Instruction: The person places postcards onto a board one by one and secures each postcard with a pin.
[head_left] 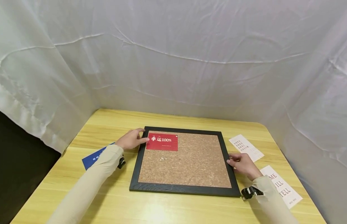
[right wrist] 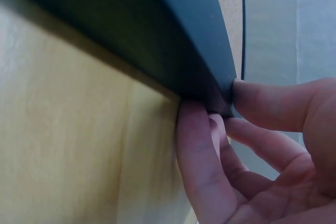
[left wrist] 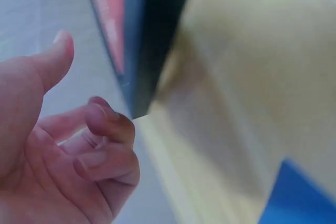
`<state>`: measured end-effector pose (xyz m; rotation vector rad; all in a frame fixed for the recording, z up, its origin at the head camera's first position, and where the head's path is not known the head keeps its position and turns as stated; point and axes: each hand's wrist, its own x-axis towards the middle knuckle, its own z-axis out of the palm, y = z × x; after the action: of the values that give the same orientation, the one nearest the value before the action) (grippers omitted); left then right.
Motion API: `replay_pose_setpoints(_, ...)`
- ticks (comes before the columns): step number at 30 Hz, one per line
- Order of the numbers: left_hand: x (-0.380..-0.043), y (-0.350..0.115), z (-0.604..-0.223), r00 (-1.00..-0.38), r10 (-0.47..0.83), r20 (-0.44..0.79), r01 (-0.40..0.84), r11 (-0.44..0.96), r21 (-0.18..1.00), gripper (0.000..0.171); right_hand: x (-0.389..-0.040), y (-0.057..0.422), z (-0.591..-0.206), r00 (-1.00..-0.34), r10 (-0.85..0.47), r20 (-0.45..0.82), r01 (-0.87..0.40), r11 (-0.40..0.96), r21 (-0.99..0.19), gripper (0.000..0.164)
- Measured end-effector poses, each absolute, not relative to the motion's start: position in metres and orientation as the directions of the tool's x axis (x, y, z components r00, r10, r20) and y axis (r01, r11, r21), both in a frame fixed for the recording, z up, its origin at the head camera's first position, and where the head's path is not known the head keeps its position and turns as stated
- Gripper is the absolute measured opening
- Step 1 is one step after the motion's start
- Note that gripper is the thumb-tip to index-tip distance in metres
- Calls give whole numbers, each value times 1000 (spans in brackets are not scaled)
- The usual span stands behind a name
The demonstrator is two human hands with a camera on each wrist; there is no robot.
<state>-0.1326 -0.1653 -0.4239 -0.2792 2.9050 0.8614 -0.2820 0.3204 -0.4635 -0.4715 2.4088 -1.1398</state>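
A cork board (head_left: 190,169) in a black wooden frame lies on the table, with a red card (head_left: 162,145) on its upper left part. One round pin (head_left: 176,136) shows at the card's top right corner. My left hand (head_left: 130,139) is at the frame's upper left edge, thumb reaching toward the card. In the left wrist view its thumb stands apart from loosely bent fingers (left wrist: 110,166), and the frame (left wrist: 157,40) passes beside them. My right hand (head_left: 244,165) grips the frame's right side; in the right wrist view the thumb (right wrist: 273,103) presses its face, fingers against the outer edge.
Several small clear pins (head_left: 163,159) sit on the cork. A blue card (head_left: 92,158) lies left of the board, partly under the left sleeve. Two white cards, one upper (head_left: 246,147) and one lower (head_left: 285,188), lie to the right. White curtains (head_left: 184,62) enclose the wooden table (head_left: 159,208).
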Motion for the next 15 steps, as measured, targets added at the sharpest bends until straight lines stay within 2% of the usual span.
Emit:
replay_pose_setpoints(4,-122,-171,-407,-975,-183,-128,-223,816,533,49,-282,321,-464,-850,-471,-234,-119,606,-787,45)
replay_pose_setpoints(7,-111,-177,-397,-975,-196,-106,-222,822,525,40,-282,321,-465,-847,-479,-229,-127,601,-789,45)
replay_pose_setpoints(15,-76,-192,-385,-973,-204,-104,-229,841,491,52,-283,320,-468,-850,-477,-225,-131,604,-786,46)
